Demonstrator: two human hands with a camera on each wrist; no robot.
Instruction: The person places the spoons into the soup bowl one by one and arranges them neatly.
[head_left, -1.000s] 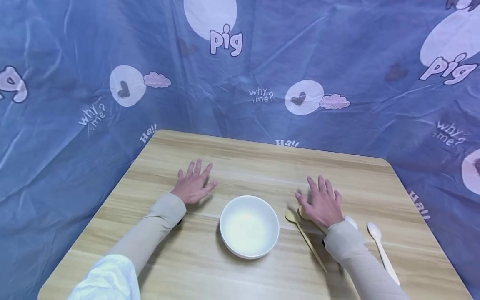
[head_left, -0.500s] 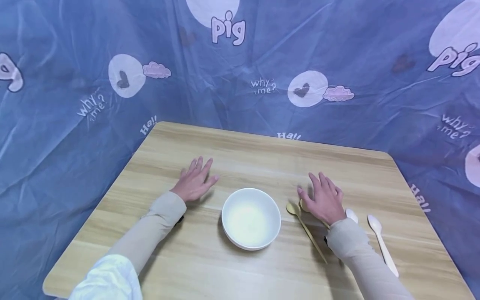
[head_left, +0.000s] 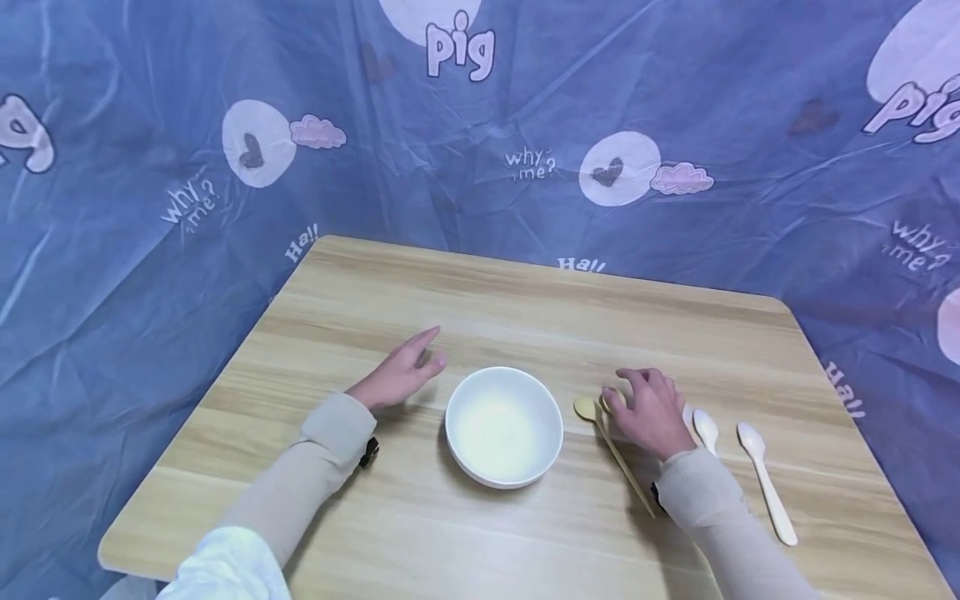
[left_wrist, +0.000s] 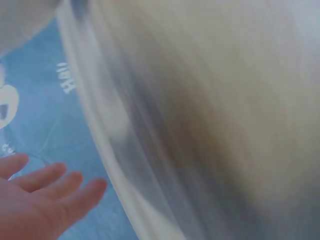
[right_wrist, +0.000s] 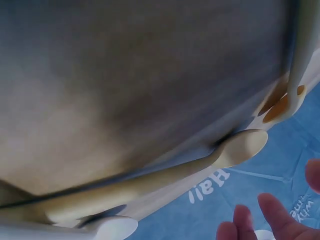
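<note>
Bowl (head_left: pixel 504 427), right of the straight-fingered, empty left hand (head_left: pixel 397 375), well in from the far edge of the table (head_left: pixel 525 304); right hand (head_left: pixel 651 410), apart, loosely bent, empty, over spoons (head_left: pixel 763 483) toward the right edge, where a low mid-handle pinch should serve best.

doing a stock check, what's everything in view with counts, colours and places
table: 1, light wood, in front of the backdrop
bowl: 1, white, on the table
yellow spoons: 2, yellow, right of the bowl, one partly hidden
pale spoons: at least 2, off-white, further right
backdrop: 1, printed blue, behind
black objects: 2, black, near the wrists
sleeves: 2, beige, forearms
left hand: 1, bare, left of the bowl
right hand: 1, bare, by the spoons
</note>
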